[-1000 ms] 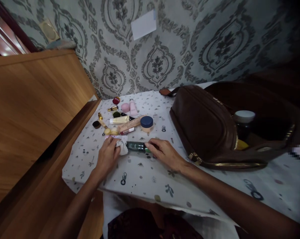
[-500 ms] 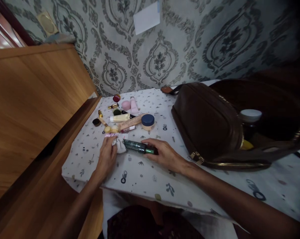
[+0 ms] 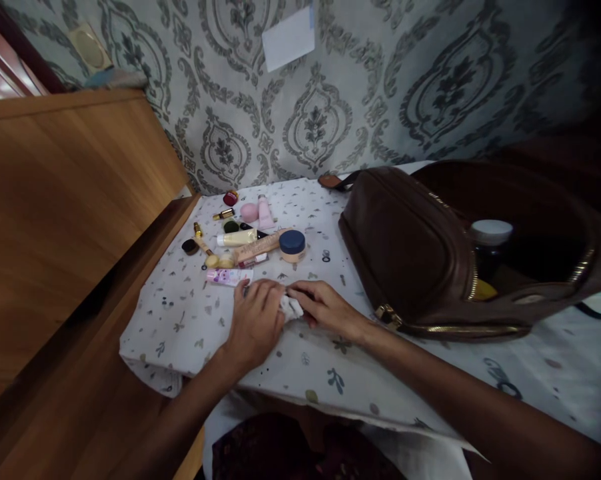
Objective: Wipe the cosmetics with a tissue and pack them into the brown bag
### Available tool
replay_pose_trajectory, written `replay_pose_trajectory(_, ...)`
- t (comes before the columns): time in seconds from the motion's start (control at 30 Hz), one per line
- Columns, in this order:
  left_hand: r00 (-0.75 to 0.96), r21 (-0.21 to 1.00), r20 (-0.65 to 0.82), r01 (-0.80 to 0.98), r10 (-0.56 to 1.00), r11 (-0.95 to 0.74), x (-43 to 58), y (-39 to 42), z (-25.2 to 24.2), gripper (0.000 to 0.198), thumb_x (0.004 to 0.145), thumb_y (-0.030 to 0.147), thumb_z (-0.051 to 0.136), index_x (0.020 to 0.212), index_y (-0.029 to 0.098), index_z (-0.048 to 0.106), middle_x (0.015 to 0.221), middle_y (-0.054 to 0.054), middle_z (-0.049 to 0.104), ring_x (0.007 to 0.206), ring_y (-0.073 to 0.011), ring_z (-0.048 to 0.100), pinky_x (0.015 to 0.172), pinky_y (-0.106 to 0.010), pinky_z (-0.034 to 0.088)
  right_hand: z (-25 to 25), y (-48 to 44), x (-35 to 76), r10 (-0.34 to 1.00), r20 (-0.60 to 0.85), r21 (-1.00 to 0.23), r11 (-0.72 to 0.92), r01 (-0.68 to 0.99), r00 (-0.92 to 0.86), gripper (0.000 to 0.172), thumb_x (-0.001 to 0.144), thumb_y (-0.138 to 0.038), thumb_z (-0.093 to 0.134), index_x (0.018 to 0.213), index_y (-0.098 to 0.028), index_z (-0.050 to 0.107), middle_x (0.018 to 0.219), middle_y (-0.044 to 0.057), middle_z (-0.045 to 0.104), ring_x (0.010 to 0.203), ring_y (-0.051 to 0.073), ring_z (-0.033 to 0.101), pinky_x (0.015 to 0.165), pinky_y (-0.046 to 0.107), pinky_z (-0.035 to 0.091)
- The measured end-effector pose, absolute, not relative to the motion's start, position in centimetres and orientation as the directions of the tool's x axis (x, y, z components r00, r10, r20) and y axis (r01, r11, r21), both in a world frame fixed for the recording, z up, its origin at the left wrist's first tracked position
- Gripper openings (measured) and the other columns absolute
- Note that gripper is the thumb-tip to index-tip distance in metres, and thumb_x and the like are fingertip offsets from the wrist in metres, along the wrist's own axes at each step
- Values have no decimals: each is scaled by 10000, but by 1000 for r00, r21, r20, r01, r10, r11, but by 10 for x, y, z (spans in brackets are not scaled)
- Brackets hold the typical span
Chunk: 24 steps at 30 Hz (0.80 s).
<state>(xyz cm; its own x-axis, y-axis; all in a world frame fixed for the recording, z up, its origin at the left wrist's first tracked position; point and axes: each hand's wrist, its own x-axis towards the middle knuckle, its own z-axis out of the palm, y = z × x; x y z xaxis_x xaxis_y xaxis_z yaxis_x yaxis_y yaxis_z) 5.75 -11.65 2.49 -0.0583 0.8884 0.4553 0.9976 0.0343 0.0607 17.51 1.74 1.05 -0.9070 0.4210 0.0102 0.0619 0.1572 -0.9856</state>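
Observation:
My left hand (image 3: 258, 317) is closed around a crumpled white cloth (image 3: 291, 307), which pokes out between the two hands. Closed beside it, my right hand (image 3: 328, 310) has its thumb and fingers at the cap end of the dark green bottle. The bottle is almost wholly covered by the hands and cloth. Just beyond my left hand lies a pink-and-white tube (image 3: 228, 277). Farther back are a peach-coloured tube (image 3: 261, 247), a cream tube (image 3: 237, 237) and a jar with a dark blue lid (image 3: 292, 244).
A large brown bag (image 3: 405, 240) stands open at the right, with a white-lidded container (image 3: 491, 233) inside. Several small cosmetics, including a pink tube (image 3: 265, 212) and a black round lid (image 3: 190, 247), lie toward the wall. A wooden panel (image 3: 70, 200) borders the left side.
My left hand has slid right along the bottle with the cloth, up to my right hand. The bottle's body is now covered, and the pink-and-white tube is uncovered.

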Motion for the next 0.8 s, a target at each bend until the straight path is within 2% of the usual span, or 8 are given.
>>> replay_pose_trajectory(0.1, -245, 213, 479, 964, 843, 159, 27, -115, 26, 224, 907, 151, 378, 1018, 175, 572, 964, -111, 672, 935, -269, 603, 881, -441, 437, 16, 16, 176, 421, -83, -996, -12, 86, -903, 323, 851, -475, 580, 737, -173, 562, 551, -49, 520, 393, 58, 377, 394, 197, 290)
replay_pose_trajectory(0.2, -504, 500, 429, 824, 750, 267, -6, -118, 26, 223, 940, 235, 357, 1019, 181, 558, 883, -72, 651, 798, -225, 599, 729, -348, 462, 22, 14, 179, 423, -178, -981, -152, 124, -889, 291, 848, -448, 599, 756, -175, 567, 582, -30, 549, 421, 64, 419, 396, 187, 265)
replay_pose_trajectory(0.33, -666, 778, 404, 611, 627, 148, -25, -120, 26, 273, 912, 291, 434, 1157, 211, 528, 952, -33, 630, 790, -171, 597, 688, -276, 476, 23, 13, 179, 378, -216, -946, -310, 97, -900, 336, 815, -502, 631, 760, -178, 559, 601, -17, 563, 431, 61, 413, 391, 184, 195)
replay_pose_trajectory(0.43, -755, 951, 226, 307, 616, 28, -18, -114, 23, 375, 819, 288, 527, 1190, 234, 525, 819, 15, 596, 564, -120, 536, 518, -235, 457, 20, 14, 178, 391, -202, -922, -385, 40, -898, 389, 776, -553, 660, 786, -178, 556, 645, -7, 589, 432, 58, 413, 392, 194, 176)
replay_pose_trajectory(0.5, -777, 992, 117, 122, 619, -35, -8, -108, 21, 410, 740, 273, 579, 1147, 234, 557, 822, 16, 609, 544, -111, 533, 472, -221, 449, 18, 14, 176, 412, -189, -916, -401, 8, -891, 430, 750, -580, 687, 796, -173, 556, 663, -6, 595, 442, 56, 432, 401, 197, 211)
replay_pose_trajectory(0.63, -803, 986, 22, -81, 596, -145, 14, -98, 22, 364, 616, 225, 629, 979, 211, 607, 943, -11, 663, 746, -149, 617, 584, -239, 508, 14, 13, 174, 447, -113, -925, -373, -70, -887, 498, 724, -615, 709, 883, -160, 583, 695, -10, 599, 468, 57, 471, 414, 191, 277)
replay_pose_trajectory(0.8, -692, 967, -81, -230, 717, -113, 48, -92, 20, 163, 585, 187, 630, 745, 185, 600, 690, 15, 631, 621, -129, 567, 577, -244, 459, 7, 11, 170, 451, 36, -958, -238, -160, -892, 586, 772, -585, 675, 1157, -156, 572, 641, -38, 571, 474, 83, 489, 405, 192, 320)
